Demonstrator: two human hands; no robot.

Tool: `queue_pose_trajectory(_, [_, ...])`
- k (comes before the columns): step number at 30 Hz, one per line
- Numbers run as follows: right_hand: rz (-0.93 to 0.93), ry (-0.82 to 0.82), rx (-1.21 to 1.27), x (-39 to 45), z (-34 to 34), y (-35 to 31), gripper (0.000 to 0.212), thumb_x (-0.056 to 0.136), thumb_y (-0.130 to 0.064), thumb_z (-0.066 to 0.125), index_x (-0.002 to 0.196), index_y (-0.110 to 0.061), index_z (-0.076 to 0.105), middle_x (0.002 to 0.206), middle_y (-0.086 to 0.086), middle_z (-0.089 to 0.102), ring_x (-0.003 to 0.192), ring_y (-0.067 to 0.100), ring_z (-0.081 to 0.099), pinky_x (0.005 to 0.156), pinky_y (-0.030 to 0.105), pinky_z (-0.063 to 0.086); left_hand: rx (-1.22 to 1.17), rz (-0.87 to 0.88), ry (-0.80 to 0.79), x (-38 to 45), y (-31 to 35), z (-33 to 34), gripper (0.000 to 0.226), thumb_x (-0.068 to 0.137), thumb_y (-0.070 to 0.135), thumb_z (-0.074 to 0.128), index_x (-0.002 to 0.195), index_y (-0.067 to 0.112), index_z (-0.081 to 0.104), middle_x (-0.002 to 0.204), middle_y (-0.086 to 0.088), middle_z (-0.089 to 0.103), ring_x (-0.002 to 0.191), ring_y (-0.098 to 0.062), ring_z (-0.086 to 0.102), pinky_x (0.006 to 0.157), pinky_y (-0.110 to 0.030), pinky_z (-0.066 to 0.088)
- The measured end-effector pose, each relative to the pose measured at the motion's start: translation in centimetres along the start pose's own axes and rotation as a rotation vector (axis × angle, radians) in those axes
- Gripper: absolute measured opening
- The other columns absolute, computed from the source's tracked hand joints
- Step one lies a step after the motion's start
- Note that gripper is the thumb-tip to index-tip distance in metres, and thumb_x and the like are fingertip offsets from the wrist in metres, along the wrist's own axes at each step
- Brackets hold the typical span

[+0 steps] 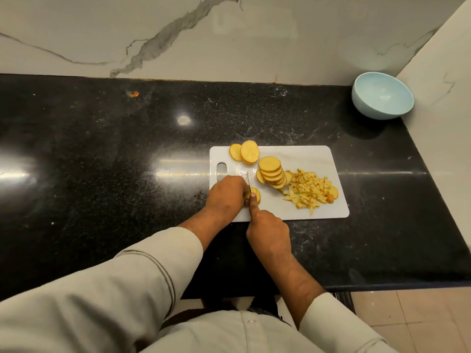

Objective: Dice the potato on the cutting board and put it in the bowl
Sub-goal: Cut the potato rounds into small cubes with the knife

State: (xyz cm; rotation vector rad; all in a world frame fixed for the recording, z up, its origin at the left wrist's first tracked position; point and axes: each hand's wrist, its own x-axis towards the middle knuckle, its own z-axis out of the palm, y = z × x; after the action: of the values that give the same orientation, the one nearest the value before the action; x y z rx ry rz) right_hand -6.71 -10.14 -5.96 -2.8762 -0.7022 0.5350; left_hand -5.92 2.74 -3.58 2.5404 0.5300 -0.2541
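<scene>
Left hand (225, 193) arched over the near-left corner of the white cutting board (305, 155), knuckles up, fingers curled down onto a small stack of potato slices (255, 194) — a grip pinning the slices flat to the board. Right hand (269, 231) just nearer the body, wrist low over the board's front edge, fist clenched round a handle hidden inside the palm, index finger (252, 203) stretched forward along the spine of the knife (248, 178). Thin blade edge-on, rising past the left knuckles, set right against the pinned slices. Both forearms angled inward from pale sleeves, meeting at the grip.

Beyond the grip and a little to its right, a leaning row of round slices (271, 173); farther back toward the board's far-left corner, two more slices (246, 152) overlapping, one partly off the edge. Well right of the grip, still on the board, a loose heap of diced potato (309, 191). Far beyond and right of both hands, a pale blue bowl (382, 99) in the corner of the black speckled table (102, 149) — no potato visible inside.
</scene>
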Motion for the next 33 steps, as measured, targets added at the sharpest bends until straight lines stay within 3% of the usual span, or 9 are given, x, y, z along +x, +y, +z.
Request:
queue_pose_trajectory(4, [0.006, -0.038, -0.020, -1.1, 0.1, 0.4, 0.074, 0.093, -0.018, 0.038, 0.153, -0.029, -0.004, 0.079, 0.001, 0.044, 0.067, 0.021, 0.048, 0.056, 0.034, 0.035, 0.040, -0.010, 0.021, -0.2, 0.2, -0.1, 0.007, 0.083, 0.022, 0.068, 0.081, 0.016, 0.069, 0.069, 0.001, 0.049, 0.073, -0.028, 0.059, 0.062, -0.028, 0.041])
queue_pose_trajectory(7, [0.014, -0.043, 0.000, -2.9, 0.5, 0.7, 0.075, 0.093, -0.017, 0.039, 0.153, -0.027, -0.006, 0.089, 0.004, 0.054, 0.074, 0.023, 0.057, 0.058, 0.034, 0.037, 0.022, -0.017, 0.024, -0.1, 0.3, 0.0, 0.005, 0.082, 0.018, 0.066, 0.077, 0.018, 0.065, 0.068, 0.001, 0.050, 0.081, -0.031, 0.063, 0.062, -0.029, 0.040])
queue_pose_trajectory(10, [0.009, -0.068, -0.003, -5.1, 0.7, 1.4, 0.072, 0.096, -0.018, 0.037, 0.153, -0.027, -0.006, 0.085, 0.000, 0.047, 0.069, 0.020, 0.052, 0.058, 0.033, 0.037, -0.008, -0.033, 0.026, 0.1, 0.2, 0.2, 0.023, 0.085, 0.018, 0.066, 0.108, 0.020, 0.070, 0.100, -0.007, 0.066, 0.095, -0.031, 0.062, 0.069, -0.029, 0.040])
queue_pose_trajectory(12, [0.003, -0.094, -0.003, -6.8, 0.9, 1.8, 0.070, 0.098, -0.019, 0.035, 0.153, -0.027, -0.008, 0.088, 0.000, 0.050, 0.072, 0.019, 0.054, 0.060, 0.033, 0.038, -0.033, -0.024, 0.035, 0.1, -0.1, 0.4, 0.030, 0.085, 0.021, 0.069, 0.115, 0.022, 0.068, 0.108, -0.007, 0.066, 0.098, -0.030, 0.062, 0.071, -0.028, 0.039])
queue_pose_trajectory(15, [-0.003, -0.095, -0.012, -9.0, 0.5, 2.6, 0.067, 0.100, -0.022, 0.034, 0.152, -0.030, -0.008, 0.096, 0.000, 0.057, 0.079, 0.018, 0.060, 0.064, 0.031, 0.042, -0.056, -0.030, 0.048, -0.2, -0.2, 0.7, 0.022, 0.087, 0.023, 0.068, 0.108, 0.020, 0.071, 0.099, -0.006, 0.067, 0.091, -0.028, 0.062, 0.068, -0.027, 0.038])
queue_pose_trajectory(20, [0.060, 0.072, 0.076, -7.6, -1.5, 2.1, 0.064, 0.099, -0.023, 0.036, 0.153, -0.033, 0.004, 0.076, -0.004, 0.048, 0.068, 0.016, 0.056, 0.063, 0.033, 0.050, -0.064, -0.056, 0.062, -0.9, -0.4, 0.6, 0.013, 0.085, 0.024, 0.069, 0.075, 0.016, 0.069, 0.062, 0.005, 0.050, 0.067, -0.021, 0.052, 0.061, -0.026, 0.036])
queue_pose_trajectory(27, [0.028, 0.059, 0.073, -3.3, -1.1, -0.1, 0.066, 0.096, -0.020, 0.038, 0.153, -0.031, 0.006, 0.076, -0.002, 0.043, 0.070, 0.024, 0.058, 0.055, 0.035, 0.040, -0.131, -0.016, 0.062, -1.2, -0.6, 0.3, 0.009, 0.082, 0.025, 0.071, 0.082, 0.017, 0.075, 0.074, -0.001, 0.067, 0.077, -0.024, 0.063, 0.063, -0.027, 0.043])
queue_pose_trajectory(30, [0.032, 0.063, 0.054, -3.2, -0.5, -0.4, 0.069, 0.095, -0.018, 0.040, 0.153, -0.029, 0.005, 0.074, -0.002, 0.040, 0.060, 0.018, 0.044, 0.051, 0.032, 0.033, -0.302, -0.075, 0.051, -0.7, -1.4, -0.6, 0.015, 0.080, 0.021, 0.075, 0.094, 0.016, 0.077, 0.085, -0.003, 0.073, 0.083, -0.020, 0.066, 0.074, -0.030, 0.052])
queue_pose_trajectory(33, [0.028, 0.061, 0.066, -3.0, -0.1, -0.4, 0.071, 0.094, -0.016, 0.040, 0.154, -0.028, 0.002, 0.079, 0.001, 0.044, 0.062, 0.018, 0.046, 0.053, 0.032, 0.035, -0.407, -0.147, 0.043, -0.6, -1.1, -1.2, 0.011, 0.079, 0.015, 0.075, 0.089, 0.014, 0.078, 0.081, -0.003, 0.074, 0.068, -0.019, 0.068, 0.072, -0.030, 0.057])
